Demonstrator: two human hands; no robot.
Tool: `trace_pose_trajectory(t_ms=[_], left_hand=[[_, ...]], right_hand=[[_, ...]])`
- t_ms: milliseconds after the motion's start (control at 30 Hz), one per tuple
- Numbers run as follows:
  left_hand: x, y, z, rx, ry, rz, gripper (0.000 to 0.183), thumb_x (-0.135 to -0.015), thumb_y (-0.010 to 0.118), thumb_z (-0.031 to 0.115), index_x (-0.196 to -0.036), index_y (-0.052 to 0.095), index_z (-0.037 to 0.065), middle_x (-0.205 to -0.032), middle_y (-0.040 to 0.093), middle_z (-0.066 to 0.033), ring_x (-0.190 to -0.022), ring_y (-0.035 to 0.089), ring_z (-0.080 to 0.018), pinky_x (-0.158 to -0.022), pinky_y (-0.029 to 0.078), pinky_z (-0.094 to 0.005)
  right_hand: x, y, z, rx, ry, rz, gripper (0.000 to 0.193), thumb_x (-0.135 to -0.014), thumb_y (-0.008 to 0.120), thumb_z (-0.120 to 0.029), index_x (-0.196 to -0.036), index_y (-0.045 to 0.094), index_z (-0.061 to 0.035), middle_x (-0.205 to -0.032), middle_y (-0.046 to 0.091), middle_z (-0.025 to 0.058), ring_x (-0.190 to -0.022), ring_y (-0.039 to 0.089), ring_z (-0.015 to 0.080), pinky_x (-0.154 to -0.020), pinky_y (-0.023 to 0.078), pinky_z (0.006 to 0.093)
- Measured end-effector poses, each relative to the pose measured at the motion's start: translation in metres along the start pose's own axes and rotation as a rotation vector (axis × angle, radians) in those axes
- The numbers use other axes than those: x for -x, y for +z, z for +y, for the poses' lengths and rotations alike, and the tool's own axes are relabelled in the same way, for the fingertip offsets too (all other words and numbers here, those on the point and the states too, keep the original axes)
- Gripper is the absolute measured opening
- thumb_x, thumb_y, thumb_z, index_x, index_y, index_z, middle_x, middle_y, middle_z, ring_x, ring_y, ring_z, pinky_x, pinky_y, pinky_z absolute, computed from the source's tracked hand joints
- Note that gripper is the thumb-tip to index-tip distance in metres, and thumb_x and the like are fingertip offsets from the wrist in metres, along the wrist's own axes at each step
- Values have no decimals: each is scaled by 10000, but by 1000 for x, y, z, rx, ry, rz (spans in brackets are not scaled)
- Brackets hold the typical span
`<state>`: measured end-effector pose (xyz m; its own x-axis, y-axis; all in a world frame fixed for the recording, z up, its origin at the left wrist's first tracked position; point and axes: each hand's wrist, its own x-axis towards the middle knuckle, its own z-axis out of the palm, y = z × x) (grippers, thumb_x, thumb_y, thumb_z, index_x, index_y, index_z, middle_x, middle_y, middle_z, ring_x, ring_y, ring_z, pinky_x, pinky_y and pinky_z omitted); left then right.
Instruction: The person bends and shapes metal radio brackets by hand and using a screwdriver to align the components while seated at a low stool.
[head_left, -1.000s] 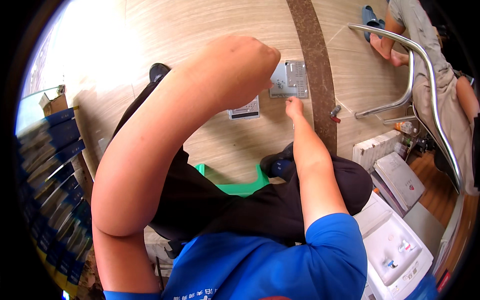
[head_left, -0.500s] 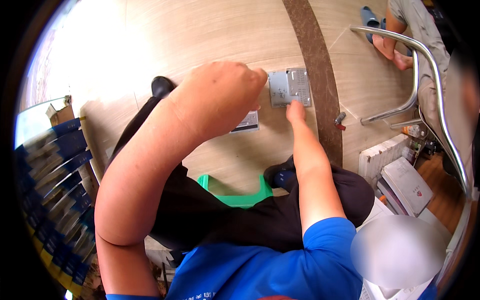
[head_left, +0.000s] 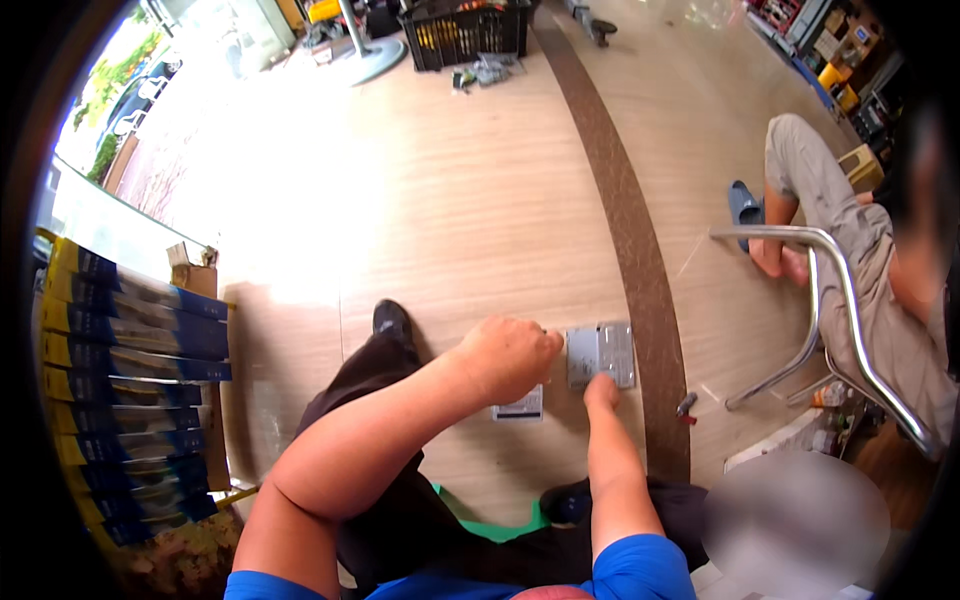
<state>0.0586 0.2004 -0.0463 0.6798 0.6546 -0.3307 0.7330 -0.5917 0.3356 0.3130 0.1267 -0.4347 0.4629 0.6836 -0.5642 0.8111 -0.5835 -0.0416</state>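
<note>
A flat grey metal case [head_left: 585,352] with slots and a raised panel lies on the floor ahead of me. My right hand [head_left: 601,391] is closed at its near edge, with the fingertips on the case. My left hand [head_left: 508,356] is closed in a fist just left of the case. Whatever its fingers hold, if anything, is hidden. Under and beside that hand lies a second flat grey piece [head_left: 520,405] with a printed surface, partly covered by the hand.
A small dark-and-red object [head_left: 686,405] lies right of the brown floor strip [head_left: 655,300]. Farther right, a person [head_left: 835,190] sits by a metal-tube chair [head_left: 840,270]. At left stands a rack of blue boxes [head_left: 140,390]; a black crate [head_left: 468,35] is at the back. A green stool [head_left: 500,530] is beneath me.
The view has tilted up, so more of the room shows and my hands and the case sit lower in the picture. Both hands stay close to the case.
</note>
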Motion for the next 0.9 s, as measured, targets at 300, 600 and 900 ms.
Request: trace_pose_trajectory(t_ms=[300,600,900], left_hand=[[-1,4,-3,46,41,12,332,-855,716,282,-1053,582,52,-914,677,-157,-882,679,-353,-751,543,-452],[0,0,-2,43,23,-48,351,-860,712,288,-1074,580,43,-944,680,-175,-923,668,-378,-785,534,-468],[-1,3,-2,73,59,-33,342,-867,705,270,-1080,575,37,-955,676,-187,-938,656,-392,-790,525,-478]], right_hand=[[-7,4,19,-82,-2,-1,277,-955,454,-85,-1060,698,-10,-1144,675,222,-1070,661,380,-876,553,462],[3,8,21,-88,-30,25,258,-957,457,-76,-1116,647,-1,-1179,651,227,-1123,633,375,-912,536,463],[-6,12,29,-220,-1,71,239,-960,461,-90,-1086,645,-4,-1178,646,241,-1112,629,394,-915,522,470]])
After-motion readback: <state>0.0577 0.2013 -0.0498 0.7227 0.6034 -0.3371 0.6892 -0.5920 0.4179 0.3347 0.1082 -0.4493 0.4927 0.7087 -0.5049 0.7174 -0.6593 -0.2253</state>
